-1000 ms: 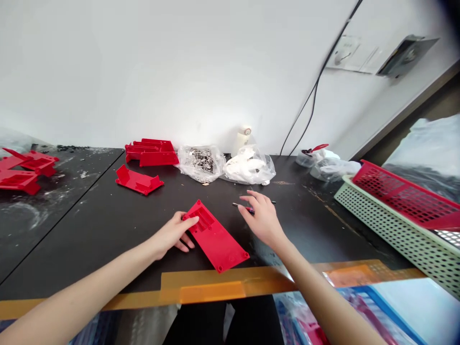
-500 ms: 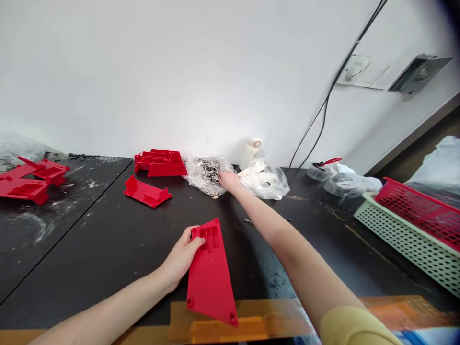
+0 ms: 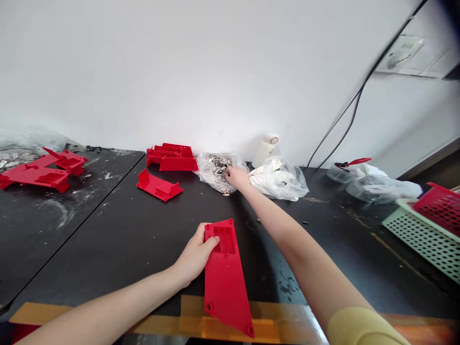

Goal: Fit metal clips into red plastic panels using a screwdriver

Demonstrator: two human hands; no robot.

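Red plastic panel (image 3: 224,282) sits in front of you on the black tabletop (image 3: 108,249), its near end reaching over the orange tape (image 3: 230,329) along the tabletop's front edge. Your left hand (image 3: 196,256) is clamped on the panel's far end, fingers curled over the left edge beside the recessed grille. The long axis runs from that narrower far end toward you, leaning slightly right, and the wider near end shows two corner holes. Your right arm crosses above the panel, well apart from it, with a dark stretch of tabletop on either side.

Your right hand (image 3: 237,177) is out at the far side, fingers together against the clear plastic bag (image 3: 215,167) of small metal parts; you can't tell from this view whether they hold anything. Just to its right, a second clear bag (image 3: 278,179) holds white pieces. Farther left are a stack of red parts (image 3: 172,158) and a single red part (image 3: 158,187). More red parts (image 3: 39,175) lie beyond the seam on the adjoining tabletop (image 3: 75,230). At the right edge, a red basket (image 3: 440,208) rests on a green perforated basket (image 3: 424,235)
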